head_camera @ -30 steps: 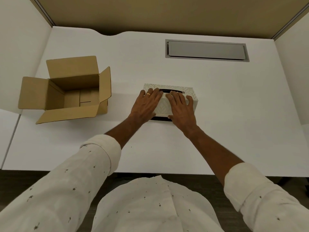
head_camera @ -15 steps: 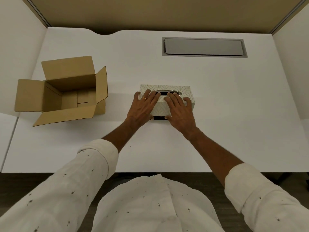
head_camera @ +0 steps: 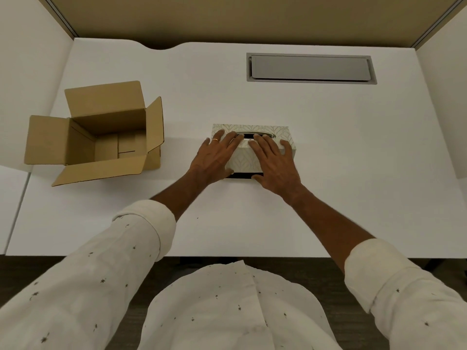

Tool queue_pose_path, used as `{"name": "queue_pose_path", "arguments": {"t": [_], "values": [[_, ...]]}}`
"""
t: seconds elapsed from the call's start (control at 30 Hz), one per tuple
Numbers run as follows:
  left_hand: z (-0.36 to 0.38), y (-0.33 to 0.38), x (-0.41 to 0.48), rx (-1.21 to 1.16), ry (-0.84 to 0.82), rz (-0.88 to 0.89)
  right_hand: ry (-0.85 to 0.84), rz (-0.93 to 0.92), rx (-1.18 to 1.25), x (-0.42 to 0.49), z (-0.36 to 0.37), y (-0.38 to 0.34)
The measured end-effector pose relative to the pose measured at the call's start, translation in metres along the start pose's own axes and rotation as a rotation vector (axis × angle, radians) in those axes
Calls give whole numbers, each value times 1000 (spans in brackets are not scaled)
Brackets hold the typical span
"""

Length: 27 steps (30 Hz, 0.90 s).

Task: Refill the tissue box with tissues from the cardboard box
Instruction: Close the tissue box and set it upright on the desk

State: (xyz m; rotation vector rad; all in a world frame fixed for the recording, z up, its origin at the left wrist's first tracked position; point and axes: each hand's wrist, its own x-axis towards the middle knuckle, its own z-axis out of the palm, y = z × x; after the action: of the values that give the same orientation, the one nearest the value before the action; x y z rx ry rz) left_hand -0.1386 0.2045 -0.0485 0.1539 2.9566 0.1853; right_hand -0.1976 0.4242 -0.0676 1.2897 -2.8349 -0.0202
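Note:
A cream patterned tissue box [head_camera: 268, 128] with an oval slot on top lies in the middle of the white desk [head_camera: 358, 178]. My left hand [head_camera: 214, 157] grips its left half and my right hand [head_camera: 276, 163] its right half. The fingers are spread over the top and both thumbs are at the lower front edge. A dark gap shows under the front of the tissue box between my thumbs. The brown cardboard box [head_camera: 108, 122] stands to the left with its flaps open. Only its bare bottom flaps show inside; I see no tissues.
A grey cable hatch [head_camera: 310, 68] is set into the desk at the back right. Tan partition panels close the back, and white panels stand at both sides. The near desk edge runs just in front of my body.
Both hands stay on the tissue box in the same grip. Only the camera view has shifted a little.

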Motion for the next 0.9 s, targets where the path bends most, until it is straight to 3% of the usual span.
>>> {"name": "queue_pose_path", "arguments": {"t": [0.23,0.43,0.9], "values": [[-12,0,9,-35,-8,13,-19,-115,37,3,-12,22],[0,4,7,138,-3,46,10,-85,4,0,-4,14],[18,12,0,216,-1,19,90,-60,-86,-9,16,5]]}}
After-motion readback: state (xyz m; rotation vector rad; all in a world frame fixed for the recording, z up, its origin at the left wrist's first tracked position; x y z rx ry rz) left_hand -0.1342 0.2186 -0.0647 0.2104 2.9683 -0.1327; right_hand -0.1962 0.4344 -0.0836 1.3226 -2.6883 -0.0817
